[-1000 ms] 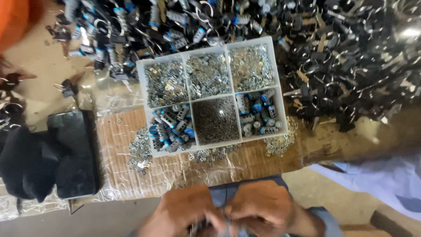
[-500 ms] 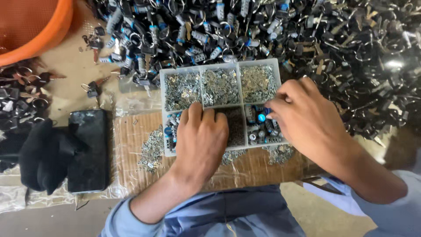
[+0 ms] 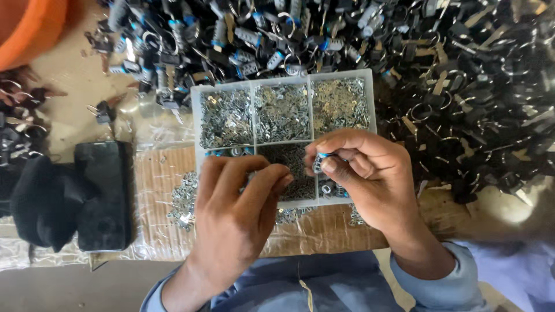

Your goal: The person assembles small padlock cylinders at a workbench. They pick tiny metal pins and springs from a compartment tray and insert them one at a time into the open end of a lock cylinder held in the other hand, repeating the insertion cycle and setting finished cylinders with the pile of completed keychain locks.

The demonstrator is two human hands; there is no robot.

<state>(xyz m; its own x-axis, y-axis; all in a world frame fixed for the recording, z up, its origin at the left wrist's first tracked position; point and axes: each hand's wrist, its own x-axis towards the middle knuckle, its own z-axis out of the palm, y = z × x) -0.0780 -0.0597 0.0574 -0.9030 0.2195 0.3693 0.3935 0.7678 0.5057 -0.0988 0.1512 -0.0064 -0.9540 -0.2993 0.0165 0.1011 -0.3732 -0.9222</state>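
A clear plastic divided tray [image 3: 252, 85] lies in front of me, its back compartments full of small silvery metal pieces. My right hand [image 3: 370, 173] hovers over the tray's front right and pinches a small metal cylinder with a blue end [image 3: 319, 162] between thumb and fingers. My left hand [image 3: 234, 211] rests over the front left compartments, fingers curled toward the right hand, covering the parts beneath. Whether it holds anything is hidden. The front middle compartment [image 3: 287, 157] holds fine dark pieces.
A big heap of black key-like parts with rings [image 3: 457, 75] fills the back and right. A black phone [image 3: 104, 193] and a dark cloth [image 3: 40, 202] lie at the left. An orange bowl [image 3: 26, 29] is at the top left. Loose silvery bits [image 3: 184, 202] are scattered on the woven mat.
Both hands went from my lap up to the tray. The right hand, earlier reaching into the front right compartment, has lifted with a blue-ended cylinder pinched in it.
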